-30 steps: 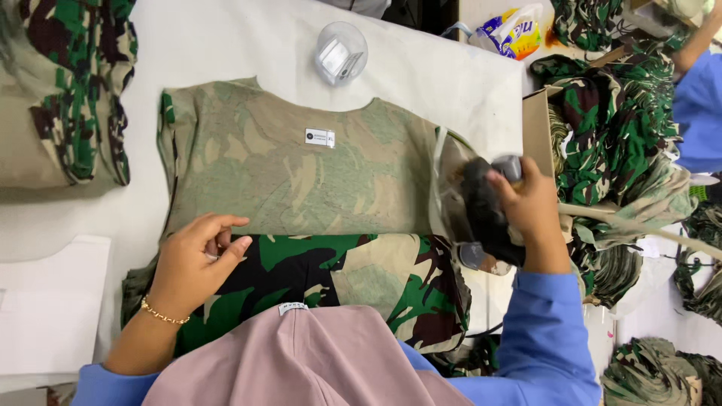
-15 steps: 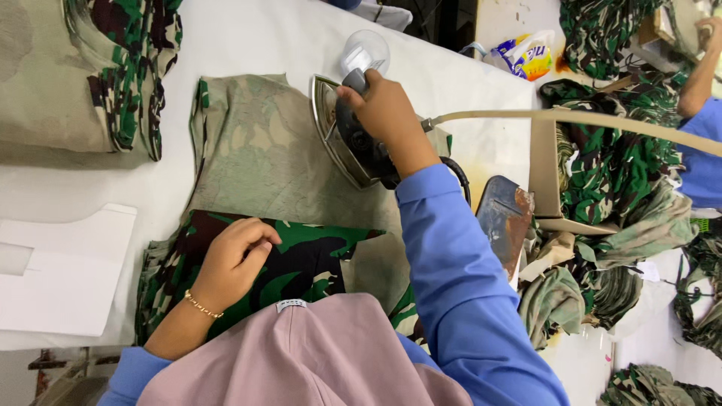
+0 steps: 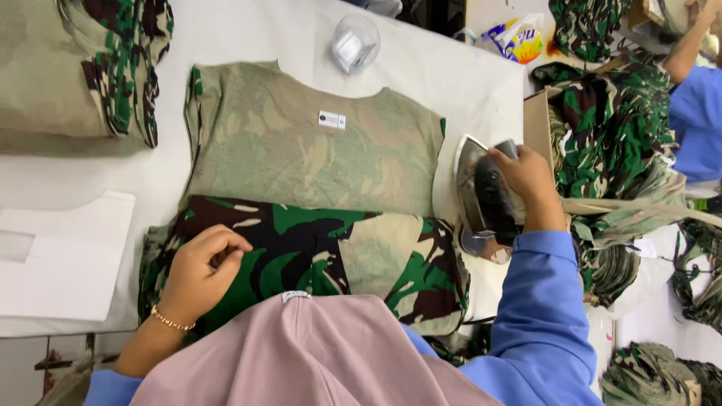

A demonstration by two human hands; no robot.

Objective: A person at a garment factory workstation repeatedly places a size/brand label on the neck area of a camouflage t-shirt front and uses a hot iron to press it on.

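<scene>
The right hand (image 3: 530,180) is closed around the dark handle of a clothes iron (image 3: 481,199), which stands at the right edge of the white tabletop (image 3: 226,34) — just beside the camouflage shirt (image 3: 316,195), not on it. The left hand (image 3: 203,263) rests on the shirt's darker near fold with fingers loosely curled, holding nothing — a clear plastic cup (image 3: 355,43) lies far off

White padded table (image 3: 248,30) fills most of the view under even, bright light. Heaps of camouflage fabric (image 3: 602,135) crowd the right side beside a cardboard box (image 3: 535,120). A coloured plastic bag (image 3: 517,39) lies at the far edge.
</scene>
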